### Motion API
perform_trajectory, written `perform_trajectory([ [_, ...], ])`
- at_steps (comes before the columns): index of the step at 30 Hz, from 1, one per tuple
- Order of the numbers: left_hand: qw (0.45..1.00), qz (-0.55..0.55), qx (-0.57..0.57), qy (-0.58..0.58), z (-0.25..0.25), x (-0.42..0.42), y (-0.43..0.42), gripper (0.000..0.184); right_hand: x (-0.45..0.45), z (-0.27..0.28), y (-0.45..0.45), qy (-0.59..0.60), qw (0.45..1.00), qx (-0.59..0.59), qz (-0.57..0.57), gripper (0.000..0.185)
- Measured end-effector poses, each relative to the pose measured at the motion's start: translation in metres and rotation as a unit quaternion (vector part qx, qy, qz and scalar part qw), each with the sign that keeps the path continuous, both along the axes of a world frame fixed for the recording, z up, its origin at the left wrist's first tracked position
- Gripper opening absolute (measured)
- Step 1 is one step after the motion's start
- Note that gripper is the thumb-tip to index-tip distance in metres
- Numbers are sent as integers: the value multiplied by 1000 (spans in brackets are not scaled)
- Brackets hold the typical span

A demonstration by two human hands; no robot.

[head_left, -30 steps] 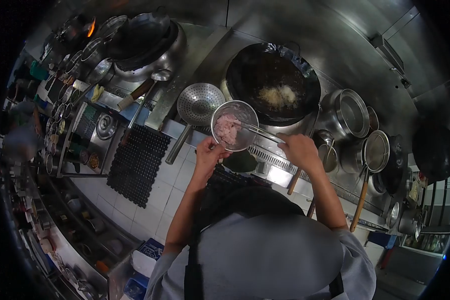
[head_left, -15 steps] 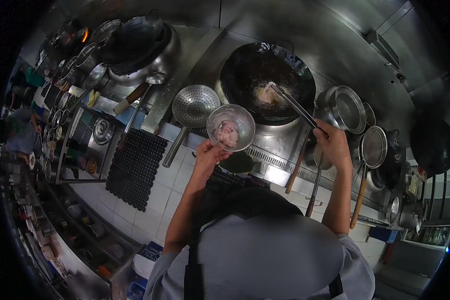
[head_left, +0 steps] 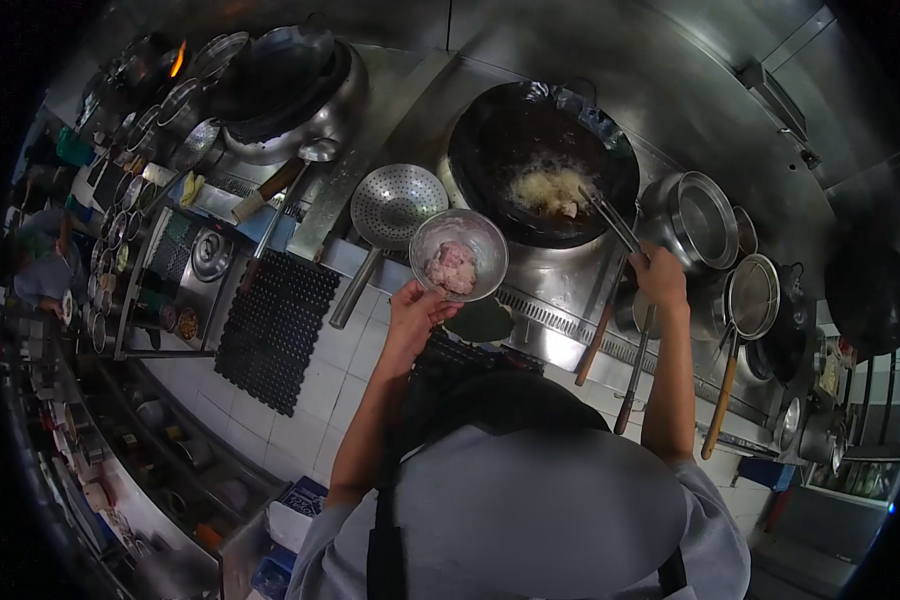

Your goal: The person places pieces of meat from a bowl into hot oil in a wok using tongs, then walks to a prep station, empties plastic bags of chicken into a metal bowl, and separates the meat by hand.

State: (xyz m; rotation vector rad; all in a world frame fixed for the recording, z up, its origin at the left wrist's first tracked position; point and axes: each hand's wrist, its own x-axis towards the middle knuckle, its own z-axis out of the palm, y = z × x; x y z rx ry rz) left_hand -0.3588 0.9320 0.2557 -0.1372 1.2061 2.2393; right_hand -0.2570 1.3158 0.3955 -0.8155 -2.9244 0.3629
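Steel stovetop (head_left: pixel 562 274), dark wok (head_left: pixel 500 122), white tiled floor (head_left: pixel 315 385)

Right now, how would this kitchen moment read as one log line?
left hand: holds metal bowl of pink meat | right hand: holds tongs, tips over wok | wok: pale froth inside

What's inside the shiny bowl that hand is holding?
Pink, lumpy food, perhaps raw meat, sits inside the metal bowl in the left hand. Bare metal shows beside it, but the bottom underneath is covered.
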Motion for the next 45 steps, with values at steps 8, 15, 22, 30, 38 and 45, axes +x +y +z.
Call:
perform_trajectory([
  [8, 1000, -14, -12, 21, 3, 3, -4, 10, -2, 60, -70, -18, 990, -57, 128, 33],
  [15, 995, -25, -54, 82, 8, -4, 4, 7, -13, 28, -116, -140, 965, 39, 217, 38],
  [22, 999, 2, -6, 36, -5, -7, -5, 9, -9, 67, -80, 11, 992, -41, 115, 33],
  [30, 1000, -15, 25, 11, 0, 3, 2, 18, -70, -26, -16, 25, 997, 9, 71, 38],
  [38, 997, 24, -43, 64, 4, 8, 1, 12, -18, 50, -108, -81, 962, -83, 249, 40],
  [45, 994, 5, -68, 91, 10, 2, 2, 11, -18, 36, -129, -76, 967, -46, 240, 36],
])
